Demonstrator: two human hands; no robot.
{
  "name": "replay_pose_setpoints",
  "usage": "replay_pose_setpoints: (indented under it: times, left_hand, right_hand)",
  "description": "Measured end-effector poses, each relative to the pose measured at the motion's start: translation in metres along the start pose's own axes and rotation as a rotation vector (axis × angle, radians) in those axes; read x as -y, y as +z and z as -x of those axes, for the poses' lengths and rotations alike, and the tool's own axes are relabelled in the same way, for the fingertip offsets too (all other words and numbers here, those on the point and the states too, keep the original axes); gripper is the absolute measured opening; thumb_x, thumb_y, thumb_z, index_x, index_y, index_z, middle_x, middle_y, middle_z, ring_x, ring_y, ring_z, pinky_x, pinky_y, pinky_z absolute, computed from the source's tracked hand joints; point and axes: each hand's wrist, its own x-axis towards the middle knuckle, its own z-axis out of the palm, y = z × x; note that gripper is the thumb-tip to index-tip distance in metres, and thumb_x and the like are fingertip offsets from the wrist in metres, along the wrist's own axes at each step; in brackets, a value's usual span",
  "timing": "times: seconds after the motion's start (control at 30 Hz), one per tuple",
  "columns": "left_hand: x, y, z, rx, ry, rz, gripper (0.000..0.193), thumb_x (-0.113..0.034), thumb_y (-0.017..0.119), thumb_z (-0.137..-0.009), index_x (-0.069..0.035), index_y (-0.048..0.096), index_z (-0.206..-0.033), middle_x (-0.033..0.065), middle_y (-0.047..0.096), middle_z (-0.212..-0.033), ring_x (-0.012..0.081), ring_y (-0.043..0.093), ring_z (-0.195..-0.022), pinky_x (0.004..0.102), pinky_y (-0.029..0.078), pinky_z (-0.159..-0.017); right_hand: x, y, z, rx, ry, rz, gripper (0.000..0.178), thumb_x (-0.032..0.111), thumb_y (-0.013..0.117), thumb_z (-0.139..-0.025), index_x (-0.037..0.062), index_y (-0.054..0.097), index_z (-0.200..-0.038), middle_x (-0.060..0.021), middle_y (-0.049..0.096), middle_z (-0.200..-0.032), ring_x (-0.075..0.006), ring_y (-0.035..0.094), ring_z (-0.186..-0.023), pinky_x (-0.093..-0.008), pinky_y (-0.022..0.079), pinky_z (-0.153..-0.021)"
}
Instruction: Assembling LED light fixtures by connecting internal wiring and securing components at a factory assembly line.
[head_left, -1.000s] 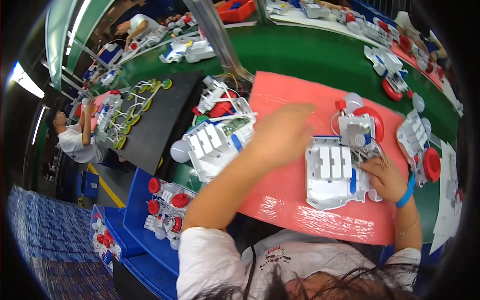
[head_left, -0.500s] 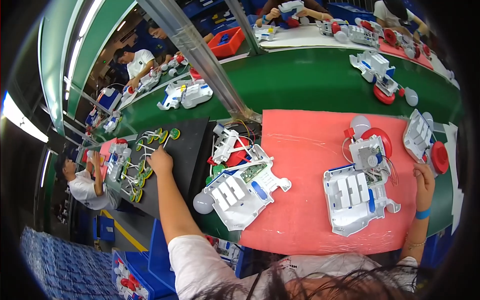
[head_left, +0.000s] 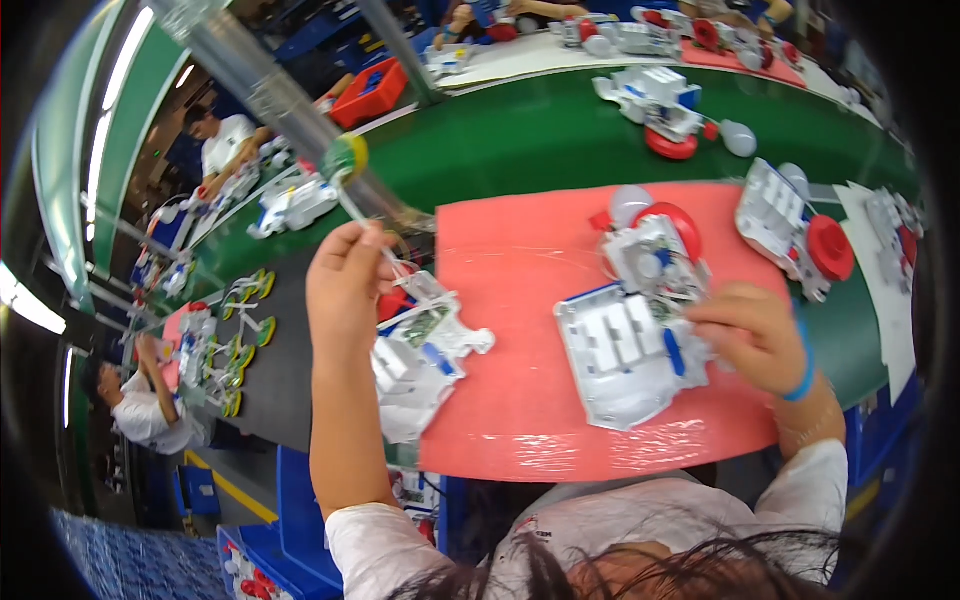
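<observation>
My left hand (head_left: 350, 280) is raised over the left side of the bench, fingers pinched on the white lead of a round green-and-yellow disc (head_left: 345, 158). The disc sticks up beyond my fingertips. My right hand (head_left: 750, 335) is at the right edge of an opened white plastic housing (head_left: 615, 365), its blurred fingers beside the wires and circuit board. A red round part (head_left: 675, 228) and a whitish bulb-like dome (head_left: 631, 206) lie at the housing's far end. Partly behind my left forearm sits a second white housing (head_left: 425, 370) with a green board.
The pink mat (head_left: 510, 370) covers the bench. Several similar discs (head_left: 240, 350) lie along a black board (head_left: 290, 370) at left. Another white housing (head_left: 770, 215) with a red disc stands at right. A green conveyor (head_left: 520, 140) runs behind; co-workers sit beyond and at left.
My left hand has lifted a disc off the black board and brought it right. My right hand has moved left from the mat's edge to the housing. The whole view has shifted.
</observation>
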Motion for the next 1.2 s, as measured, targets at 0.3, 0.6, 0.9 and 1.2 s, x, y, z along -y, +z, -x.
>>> replay_pose_setpoints:
  times: [0.3,0.6,0.9,1.2]
  left_hand:
    - [0.038,0.176,0.063,0.484,-0.105,0.141,0.014,-0.010,0.053,-0.087,0.002,0.051,-0.095,0.0072,0.059,-0.083,0.0076,0.053,-0.060,0.0203,0.045,-0.051]
    - [0.056,0.197,0.055,0.691,-0.231,0.050,0.014,-0.007,0.055,-0.085,-0.001,0.050,-0.096,0.0028,0.056,-0.079,0.0057,0.054,-0.066,0.0184,0.042,-0.053]
    - [0.074,0.186,0.060,0.483,-0.068,-0.149,0.015,-0.004,0.049,-0.087,0.002,0.050,-0.100,0.0057,0.058,-0.086,0.0062,0.052,-0.062,0.0191,0.045,-0.053]
    - [0.072,0.177,0.058,0.487,-0.074,-0.157,0.016,-0.005,0.049,-0.088,0.003,0.050,-0.101,0.0085,0.058,-0.086,0.0080,0.054,-0.064,0.0202,0.047,-0.056]
  right_hand:
    - [-0.026,0.011,-0.002,0.105,0.081,-0.104,0.020,0.016,0.057,-0.083,0.0022,0.061,-0.097,-0.0102,0.054,-0.077,-0.0215,0.056,-0.072,-0.0328,0.044,-0.065]
    - [-0.080,0.018,0.010,0.227,0.183,-0.085,0.014,0.012,0.059,-0.075,0.0039,0.060,-0.087,-0.0108,0.061,-0.078,-0.0256,0.061,-0.072,-0.0348,0.047,-0.067]
    - [-0.090,0.036,0.001,0.272,0.191,0.034,0.011,0.013,0.053,-0.074,0.0047,0.056,-0.081,-0.0153,0.059,-0.081,-0.0332,0.057,-0.080,-0.0430,0.045,-0.072]
    - [-0.084,0.033,-0.002,0.281,0.192,0.049,0.012,0.012,0.051,-0.075,0.0041,0.058,-0.081,-0.0161,0.060,-0.076,-0.0322,0.058,-0.076,-0.0413,0.045,-0.070]
